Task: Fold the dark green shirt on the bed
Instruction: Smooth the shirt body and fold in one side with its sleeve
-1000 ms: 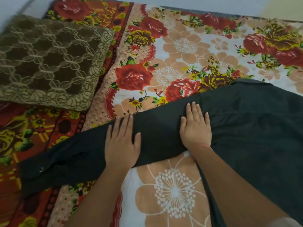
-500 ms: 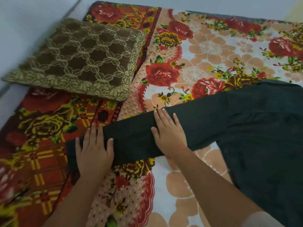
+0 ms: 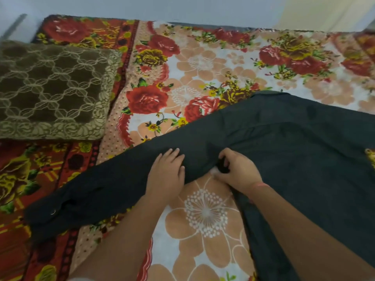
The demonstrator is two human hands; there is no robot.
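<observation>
The right hand [image 3: 238, 171] is curled at the spot where the sleeve meets the body of the dark green shirt [image 3: 308, 151] — its fingers [image 3: 225, 157] and thumb pinch a small bunch of the dark cloth at the lower edge, and the fabric puckers up between them. A thin red thread [image 3: 262, 184] circles that wrist. Just beside it, the left hand [image 3: 166, 173] lies flat on the sleeve [image 3: 113, 183], palm down with the fingers straight and close together, pressing the cloth against the bed; it grasps nothing.

From the two hands the sleeve runs out to the left and towards the near edge, ending in a rumpled cuff [image 3: 46, 216] where a small round fastener [image 3: 53, 212] catches the light. The body of the shirt spreads flat to the right, reaching past the right forearm and on towards the edge of view, with its upper edge lying across the flowers.

Everything rests on the bed [image 3: 205, 236], which is covered by a blanket printed with red roses and large peach blossoms — a darker red border runs down its left side. A brown cushion [image 3: 50, 90] with a pale lattice pattern sits at the far left corner, well apart from the shirt. Beyond the bed stands a pale wall [image 3: 182, 7].
</observation>
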